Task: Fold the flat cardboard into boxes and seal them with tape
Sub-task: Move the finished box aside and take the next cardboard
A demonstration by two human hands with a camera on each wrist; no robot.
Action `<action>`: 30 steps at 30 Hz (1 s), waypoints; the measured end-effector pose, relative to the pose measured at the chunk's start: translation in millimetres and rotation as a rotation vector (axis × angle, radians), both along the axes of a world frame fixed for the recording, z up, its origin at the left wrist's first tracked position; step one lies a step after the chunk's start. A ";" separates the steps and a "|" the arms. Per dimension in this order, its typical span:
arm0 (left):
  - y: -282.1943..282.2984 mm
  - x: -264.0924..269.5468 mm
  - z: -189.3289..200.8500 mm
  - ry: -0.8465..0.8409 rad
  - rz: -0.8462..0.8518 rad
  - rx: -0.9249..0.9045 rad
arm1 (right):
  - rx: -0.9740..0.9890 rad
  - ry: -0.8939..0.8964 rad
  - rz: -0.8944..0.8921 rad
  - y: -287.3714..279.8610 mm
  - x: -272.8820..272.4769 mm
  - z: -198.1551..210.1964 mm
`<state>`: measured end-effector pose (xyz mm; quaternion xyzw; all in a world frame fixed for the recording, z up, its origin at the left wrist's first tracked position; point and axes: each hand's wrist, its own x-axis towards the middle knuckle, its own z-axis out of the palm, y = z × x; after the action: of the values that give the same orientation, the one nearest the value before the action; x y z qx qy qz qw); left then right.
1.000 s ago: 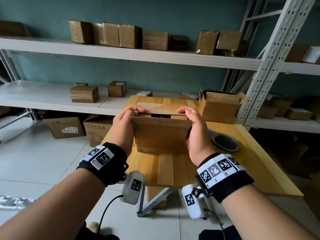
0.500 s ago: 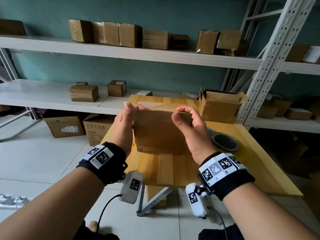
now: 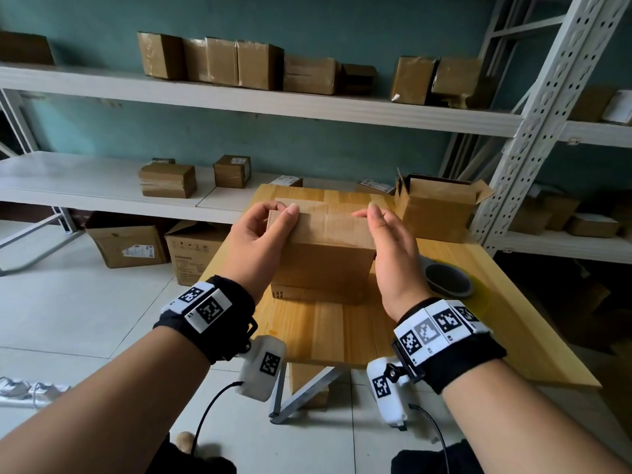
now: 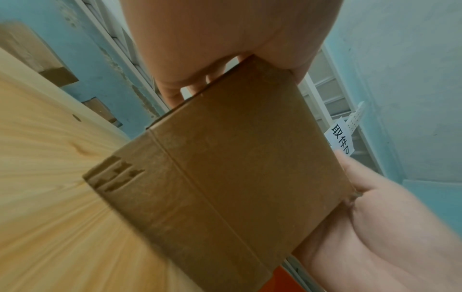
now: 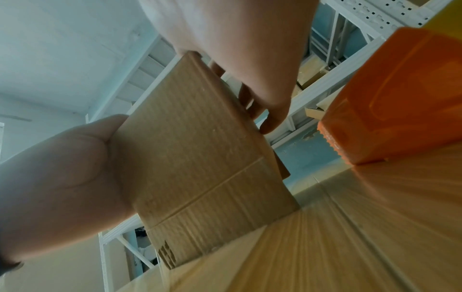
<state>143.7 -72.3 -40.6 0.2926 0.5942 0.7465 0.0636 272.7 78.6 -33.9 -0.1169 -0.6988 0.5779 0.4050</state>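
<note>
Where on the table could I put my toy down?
There is bare wood on the table along the near edge, in front of the box both hands hold. More bare wood lies at the near right corner, past the tape roll. The far right is crowded: the open box stands there.

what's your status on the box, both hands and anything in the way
Left hand grips box top corner. Right hand open, flat against its right side. Flaps folded down, untaped. Tape dispenser beside it, nothing blocking.

The box [image 3: 323, 258] hides the right hand's [image 3: 393, 254] fingertips and part of the tape roll [image 3: 448, 278]
</note>
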 end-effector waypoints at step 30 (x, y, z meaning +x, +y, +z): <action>6.8 1.6 -2.4 0.022 0.044 -0.002 | 0.026 0.018 0.024 1.0 1.2 0.0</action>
<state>145.2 -65.6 -43.0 0.2875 0.6018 0.7440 0.0407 273.8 79.6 -34.0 -0.0980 -0.7040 0.5745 0.4059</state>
